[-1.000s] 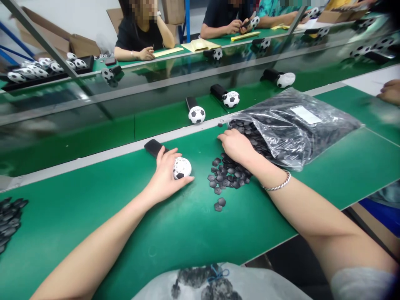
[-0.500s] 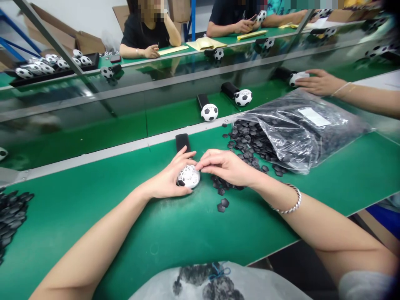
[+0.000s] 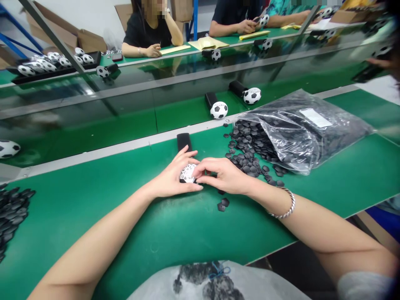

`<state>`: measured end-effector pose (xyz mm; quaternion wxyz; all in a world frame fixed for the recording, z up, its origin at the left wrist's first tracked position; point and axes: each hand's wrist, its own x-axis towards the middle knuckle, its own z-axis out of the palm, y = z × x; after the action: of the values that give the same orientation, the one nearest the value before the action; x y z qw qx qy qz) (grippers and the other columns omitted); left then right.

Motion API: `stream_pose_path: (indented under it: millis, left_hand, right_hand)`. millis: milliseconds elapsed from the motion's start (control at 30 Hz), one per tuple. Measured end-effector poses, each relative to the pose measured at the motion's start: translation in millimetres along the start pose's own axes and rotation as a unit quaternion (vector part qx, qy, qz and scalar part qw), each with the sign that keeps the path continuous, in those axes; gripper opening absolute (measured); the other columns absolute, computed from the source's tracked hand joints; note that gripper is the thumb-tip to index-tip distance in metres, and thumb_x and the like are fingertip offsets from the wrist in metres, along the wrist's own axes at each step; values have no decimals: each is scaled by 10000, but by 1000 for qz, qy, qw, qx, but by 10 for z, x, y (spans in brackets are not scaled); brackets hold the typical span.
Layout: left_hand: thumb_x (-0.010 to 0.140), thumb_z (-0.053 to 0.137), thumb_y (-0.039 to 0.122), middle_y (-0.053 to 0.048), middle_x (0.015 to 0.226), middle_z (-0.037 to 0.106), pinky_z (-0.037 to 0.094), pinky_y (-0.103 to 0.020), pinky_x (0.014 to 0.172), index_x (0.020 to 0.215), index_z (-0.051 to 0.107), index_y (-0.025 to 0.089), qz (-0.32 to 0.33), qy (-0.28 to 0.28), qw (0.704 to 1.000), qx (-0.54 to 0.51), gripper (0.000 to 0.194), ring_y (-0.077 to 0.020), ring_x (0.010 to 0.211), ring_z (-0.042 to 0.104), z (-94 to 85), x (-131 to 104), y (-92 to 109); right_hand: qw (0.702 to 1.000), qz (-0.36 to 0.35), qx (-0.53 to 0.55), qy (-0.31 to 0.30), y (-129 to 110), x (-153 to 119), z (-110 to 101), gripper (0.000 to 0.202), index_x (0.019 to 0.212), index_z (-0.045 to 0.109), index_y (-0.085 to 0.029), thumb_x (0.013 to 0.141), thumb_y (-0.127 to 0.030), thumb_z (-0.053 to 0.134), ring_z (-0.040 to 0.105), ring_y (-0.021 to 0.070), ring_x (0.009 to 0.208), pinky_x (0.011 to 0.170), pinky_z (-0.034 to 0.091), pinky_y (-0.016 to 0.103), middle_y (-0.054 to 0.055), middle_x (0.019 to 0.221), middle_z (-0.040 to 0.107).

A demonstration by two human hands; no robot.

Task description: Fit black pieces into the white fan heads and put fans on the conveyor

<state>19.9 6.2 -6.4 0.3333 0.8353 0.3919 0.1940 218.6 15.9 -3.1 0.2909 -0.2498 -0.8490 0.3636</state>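
Observation:
A white toy soccer ball with open lattice gaps and a black patch at its lower side rests on the green table. A black rectangular block extends behind it, partly covered by fingers. My left hand is curled around the ball's left side, thumb in front and fingers behind. At the ball's right side, my right hand has its fingertips pinched against the surface; whatever lies between them is hidden. Loose black pentagon pieces are strewn just beyond my right hand, and a few lie nearer me.
A clear plastic bag spills black pentagons at the right. Another black heap sits at the left edge. Past the metal rail, finished-looking balls with black blocks lie on a green belt. People sit across the line.
My right hand has shifted slightly down and closer over the ball. The balls on the belt have moved right, and a co-worker's hand at the right has withdrawn from the belt with a ball.

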Motion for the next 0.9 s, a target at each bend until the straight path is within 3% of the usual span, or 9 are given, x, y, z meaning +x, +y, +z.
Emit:
stream_pose_path:
  millis: [133, 300, 400, 533, 633, 700, 767, 833, 900]
  left_hand:
    - [719, 665, 404, -82, 1408, 355, 186, -483, 1102, 1129, 502, 217, -10, 22, 1000, 1, 480, -246, 1382, 72, 47, 8, 5]
    - [703, 663, 312, -70, 1383, 382, 207, -518, 1087, 1117, 479, 212, -7, 35, 999, 6, 464, -271, 1378, 83, 79, 23, 3]
    - [696, 634, 251, -60, 1342, 427, 200, -532, 1085, 1055, 491, 212, 0, 55, 998, 12, 389, -280, 1371, 119, 97, 27, 8]
    - [685, 613, 209, -68, 1314, 449, 223, -528, 1074, 1033, 492, 210, -5, 60, 998, 9, 368, -279, 1368, 130, 90, 22, 6]
    - [679, 620, 212, -74, 1325, 432, 211, -533, 1074, 1042, 476, 216, -5, 41, 999, -1, 390, -279, 1369, 121, 62, 22, -4]
    - [662, 635, 216, -87, 1369, 368, 184, -535, 1080, 1053, 465, 217, -11, 30, 999, -5, 427, -285, 1369, 114, 50, 21, -8]
    - [631, 665, 236, -105, 1422, 244, 173, -540, 1078, 1049, 479, 213, -39, 34, 999, 0, 458, -311, 1366, 94, 47, 17, -4]
    - [597, 703, 277, -112, 1419, 166, 189, -545, 1068, 1030, 518, 212, -85, 48, 995, 6, 476, -342, 1355, 82, 41, 7, 5]
    - [581, 723, 301, -108, 1372, 188, 228, -533, 1057, 1022, 550, 222, -114, 55, 992, -2, 480, -348, 1339, 120, 16, -7, 16]
  right_hand:
    - [999, 30, 1, 28, 26, 8, 3, 96, 845, 589, -175, 768, -193, 642, 552, 128, 732, 697, 477, 264, 15, 813, 580]
    - [996, 82, 15, 37, 123, 19, 7, 386, 1028, 516, -205, 701, -280, 706, 515, 199, 970, 707, 506, 305, 69, 1069, 506]
    - [992, 105, 68, 25, 136, 21, 59, 458, 1119, 454, -202, 726, -279, 677, 501, 216, 1057, 680, 536, 296, 103, 1179, 432]
    - [990, 114, 83, 7, 130, 48, 59, 441, 1139, 444, -182, 755, -257, 647, 555, 190, 1003, 606, 526, 236, 104, 1162, 477]
    - [987, 148, -50, -26, 162, 54, -125, 250, 1000, 555, -171, 786, -278, 625, 603, 153, 835, 661, 504, 252, 63, 1009, 578]
    - [946, 225, -231, -13, 196, 35, -307, 154, 899, 606, -159, 803, -279, 603, 608, 171, 781, 682, 487, 288, 70, 937, 600]
    - [865, 318, -389, -5, 225, 11, -468, 154, 866, 626, -149, 809, -287, 588, 612, 225, 805, 663, 473, 315, 101, 928, 612]
    - [805, 377, -457, -30, 238, -3, -558, 173, 858, 635, -141, 820, -294, 564, 616, 264, 828, 638, 464, 319, 120, 911, 632]
    - [789, 380, -479, -61, 235, -2, -566, 174, 845, 640, -127, 832, -266, 537, 621, 278, 832, 633, 459, 317, 127, 885, 647]
